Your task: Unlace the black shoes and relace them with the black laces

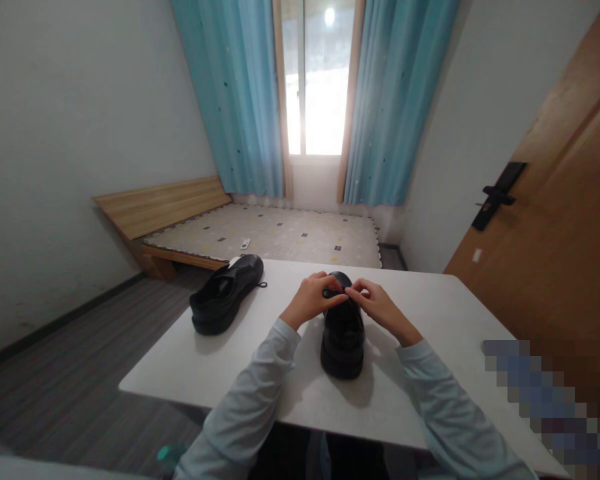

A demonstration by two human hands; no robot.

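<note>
A black lace-up shoe (343,343) stands on the white table (420,393), heel toward me and toe pointing away. Over its front, my left hand (311,300) pinches a dark shoelace (329,292), which shows as a small loop by the fingers. From the other side, my right hand (379,308) has thumb and forefinger closed at the same lacing, close to the left fingertips. The fingers partly cover the knot area. To the left, a second black shoe (220,307) sits by the table's edge, with a lace loop sticking out at its side.
Beyond the table is a low bed (280,230) with a wooden headboard (170,200) and a small white remote (245,244) on it. A wooden door (545,200) with a black handle stands to the right. Blue curtains (240,100) frame the window. A pixelated patch covers the lower right.
</note>
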